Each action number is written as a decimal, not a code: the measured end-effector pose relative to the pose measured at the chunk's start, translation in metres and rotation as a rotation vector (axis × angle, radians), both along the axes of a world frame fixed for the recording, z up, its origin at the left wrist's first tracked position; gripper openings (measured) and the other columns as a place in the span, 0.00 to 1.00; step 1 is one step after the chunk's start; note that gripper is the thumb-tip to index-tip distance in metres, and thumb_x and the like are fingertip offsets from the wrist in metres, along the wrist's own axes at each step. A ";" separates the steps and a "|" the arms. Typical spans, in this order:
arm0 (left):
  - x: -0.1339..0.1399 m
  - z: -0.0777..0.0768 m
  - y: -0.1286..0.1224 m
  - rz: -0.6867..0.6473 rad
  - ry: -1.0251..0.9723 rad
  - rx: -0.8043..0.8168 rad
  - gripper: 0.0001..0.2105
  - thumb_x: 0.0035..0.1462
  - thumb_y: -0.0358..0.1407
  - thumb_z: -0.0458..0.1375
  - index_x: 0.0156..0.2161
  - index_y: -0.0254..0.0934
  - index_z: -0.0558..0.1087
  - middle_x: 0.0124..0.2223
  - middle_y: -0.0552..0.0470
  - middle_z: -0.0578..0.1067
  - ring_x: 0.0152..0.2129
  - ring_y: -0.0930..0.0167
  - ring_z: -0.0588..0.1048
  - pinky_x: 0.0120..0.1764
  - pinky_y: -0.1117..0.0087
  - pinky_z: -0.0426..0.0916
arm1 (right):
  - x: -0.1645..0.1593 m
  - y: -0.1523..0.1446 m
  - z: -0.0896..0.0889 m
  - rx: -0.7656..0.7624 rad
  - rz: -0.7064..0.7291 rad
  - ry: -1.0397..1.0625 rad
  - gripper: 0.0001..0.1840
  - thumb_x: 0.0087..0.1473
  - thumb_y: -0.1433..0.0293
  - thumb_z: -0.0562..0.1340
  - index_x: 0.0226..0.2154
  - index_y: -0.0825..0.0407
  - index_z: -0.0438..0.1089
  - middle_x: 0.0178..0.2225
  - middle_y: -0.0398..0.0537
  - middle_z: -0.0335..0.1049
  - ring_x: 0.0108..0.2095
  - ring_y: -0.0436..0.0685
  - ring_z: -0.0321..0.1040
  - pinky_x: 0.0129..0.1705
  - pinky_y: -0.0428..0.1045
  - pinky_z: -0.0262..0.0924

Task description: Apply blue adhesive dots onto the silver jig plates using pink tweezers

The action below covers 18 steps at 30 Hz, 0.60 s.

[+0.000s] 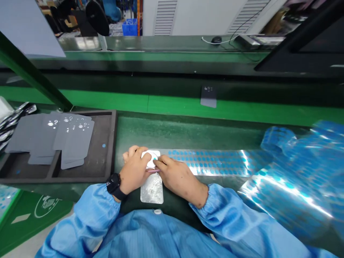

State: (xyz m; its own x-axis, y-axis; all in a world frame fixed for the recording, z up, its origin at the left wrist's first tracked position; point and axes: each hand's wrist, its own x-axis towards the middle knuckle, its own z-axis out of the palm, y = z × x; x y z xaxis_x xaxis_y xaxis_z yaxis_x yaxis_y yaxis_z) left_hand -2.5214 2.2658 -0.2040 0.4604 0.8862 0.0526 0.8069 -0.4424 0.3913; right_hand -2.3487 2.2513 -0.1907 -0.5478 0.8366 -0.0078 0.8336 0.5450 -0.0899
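A thin pale panel with a white round ring [148, 155] is between my hands above the bench. My left hand [135, 171] grips it from the left, thumb bent over the ring. Closed against its right side, my right hand [179, 176] has its fingertips beside a small blue dot [155, 158] on the ring. A pinkish edge shows under the fingers. Below them is a silvery, mottled flat piece [152, 190]; whether it joins the panel I cannot tell. A clear strip with rows of blue dots [215, 162] lies to the right, its left end behind my hands.
A dark divided tray [114, 143] with overlapping grey panels [75, 141] stands on the left. Crumpled blue-dotted film [298, 179] covers the right side. Another grey panel [208, 97] lies on the green strip beyond the bench. A monitor [309, 43] overhangs the far right.
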 end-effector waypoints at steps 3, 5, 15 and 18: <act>0.002 0.002 0.001 0.015 -0.010 -0.017 0.15 0.52 0.42 0.63 0.42 0.37 0.68 0.53 0.42 0.67 0.50 0.55 0.60 0.45 0.51 0.61 | 0.000 0.000 -0.002 0.002 -0.036 0.050 0.12 0.57 0.76 0.55 0.42 0.51 0.70 0.39 0.51 0.70 0.33 0.55 0.70 0.32 0.47 0.61; 0.004 0.004 0.003 0.024 -0.018 -0.039 0.17 0.51 0.44 0.64 0.41 0.37 0.67 0.52 0.42 0.67 0.50 0.55 0.61 0.45 0.51 0.61 | 0.001 0.003 -0.003 -0.028 -0.049 0.084 0.10 0.57 0.74 0.55 0.39 0.51 0.70 0.39 0.51 0.70 0.34 0.55 0.70 0.32 0.48 0.62; 0.016 -0.002 -0.007 0.128 -0.228 0.055 0.23 0.48 0.37 0.66 0.48 0.39 0.64 0.51 0.42 0.64 0.48 0.57 0.64 0.45 0.53 0.63 | 0.000 0.041 0.000 -0.426 -0.344 0.687 0.18 0.44 0.66 0.60 0.41 0.52 0.69 0.35 0.50 0.74 0.34 0.59 0.71 0.36 0.52 0.65; 0.000 0.015 -0.018 0.249 -0.332 0.331 0.13 0.55 0.35 0.58 0.46 0.40 0.65 0.49 0.43 0.66 0.48 0.59 0.64 0.48 0.52 0.62 | -0.014 0.083 0.022 -0.592 -0.401 0.859 0.14 0.44 0.65 0.59 0.34 0.54 0.71 0.26 0.46 0.71 0.25 0.55 0.66 0.26 0.49 0.61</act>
State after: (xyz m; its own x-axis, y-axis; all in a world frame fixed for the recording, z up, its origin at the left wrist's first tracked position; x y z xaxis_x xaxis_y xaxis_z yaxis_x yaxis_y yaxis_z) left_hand -2.5215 2.2477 -0.1887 0.1495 0.8776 0.4555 0.7597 -0.3968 0.5151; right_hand -2.3623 2.3340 -0.1685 -0.2539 0.9437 -0.2121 0.4758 -0.0691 -0.8769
